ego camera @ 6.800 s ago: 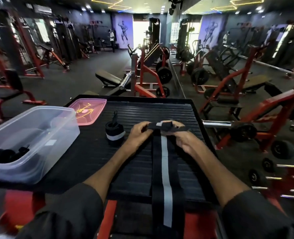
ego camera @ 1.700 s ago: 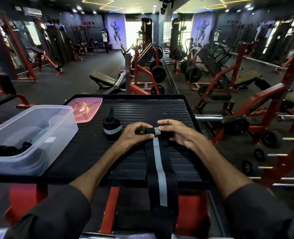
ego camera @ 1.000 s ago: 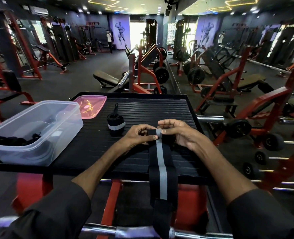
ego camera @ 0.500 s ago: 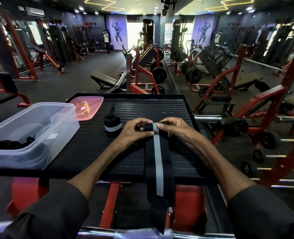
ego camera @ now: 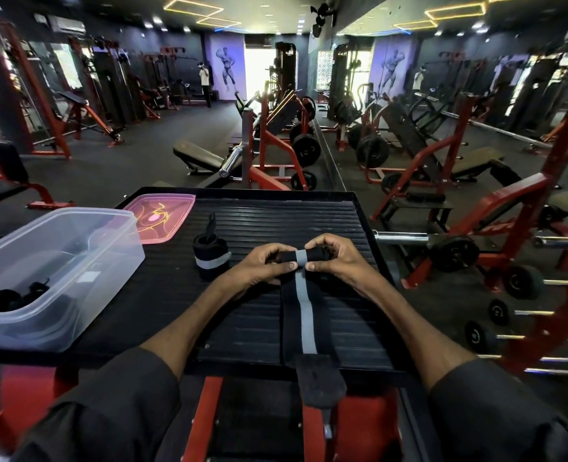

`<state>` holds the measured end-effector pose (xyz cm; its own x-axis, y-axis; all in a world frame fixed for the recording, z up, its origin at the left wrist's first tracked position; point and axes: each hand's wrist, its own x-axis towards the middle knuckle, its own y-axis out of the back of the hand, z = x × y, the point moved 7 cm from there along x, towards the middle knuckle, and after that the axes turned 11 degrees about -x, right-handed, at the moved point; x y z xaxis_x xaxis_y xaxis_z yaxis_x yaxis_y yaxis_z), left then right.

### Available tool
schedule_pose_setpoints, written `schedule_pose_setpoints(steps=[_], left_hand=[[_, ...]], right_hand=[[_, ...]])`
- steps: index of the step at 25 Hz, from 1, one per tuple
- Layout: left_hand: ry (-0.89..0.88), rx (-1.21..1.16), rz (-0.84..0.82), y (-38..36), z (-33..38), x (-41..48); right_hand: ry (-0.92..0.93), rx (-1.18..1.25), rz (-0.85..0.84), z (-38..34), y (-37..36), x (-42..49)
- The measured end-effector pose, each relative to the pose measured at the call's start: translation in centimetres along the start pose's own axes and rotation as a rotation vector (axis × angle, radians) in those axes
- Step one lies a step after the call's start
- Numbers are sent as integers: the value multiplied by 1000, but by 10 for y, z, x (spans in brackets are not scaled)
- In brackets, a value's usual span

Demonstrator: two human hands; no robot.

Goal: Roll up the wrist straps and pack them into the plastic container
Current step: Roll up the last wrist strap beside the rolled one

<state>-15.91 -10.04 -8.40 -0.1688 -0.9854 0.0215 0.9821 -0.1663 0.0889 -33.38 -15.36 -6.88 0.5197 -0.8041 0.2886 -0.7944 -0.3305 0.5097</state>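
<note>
Head view. We see a black ribbed worktop (ego camera: 259, 221) in the centre of the frame. A black wrist strap (ego camera: 304, 315) with a grey centre stripe lies along it, running from mid-frame down towards the lower edge; its far end is wound into a small roll, and its near end, a plain black tab, hangs over the worktop's front edge.

The left hand (ego camera: 262, 266) pinches the left end of the roll between thumb and curled fingers. The right hand (ego camera: 334, 256) pinches the right end in the same manner. Both thumbs sit just beside the grey stripe, one on each side.

Left of the hands, a second wrist strap (ego camera: 210, 256), already rolled, stands upright on the worktop with its loop pointing up.

At the left of the frame, the clear plastic container (ego camera: 66, 261) rests on the worktop with its top open. Dark rolled straps (ego camera: 7, 296) lie in its lower left corner. A pink lid (ego camera: 161, 216) lies flat behind the container, near the worktop's far left corner.
</note>
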Motion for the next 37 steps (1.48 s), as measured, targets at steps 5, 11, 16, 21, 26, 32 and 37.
schedule_pose_setpoints(steps=[5,11,16,21,26,32,37], left_hand=[[-49,-1,60,-2,-2,7],[-177,-1,144,2,4,13],[-309,69,180,2,14,8],[-7,-171,37,-5,-1,4],[52,-118,-36,-8,-11,4],[-136,-9,127,-8,8,-3],[-31,-206,93,-21,8,-4]], right_hand=[[-57,-103,-22,6,-4,7],[-404,281,-131,5,-1,3],[-415,120,-275,9,-6,-4],[-327,105,-151,8,2,-2],[-221,209,-126,-2,3,-5],[-307,215,-199,5,0,-10],[-221,311,30,-5,5,-12]])
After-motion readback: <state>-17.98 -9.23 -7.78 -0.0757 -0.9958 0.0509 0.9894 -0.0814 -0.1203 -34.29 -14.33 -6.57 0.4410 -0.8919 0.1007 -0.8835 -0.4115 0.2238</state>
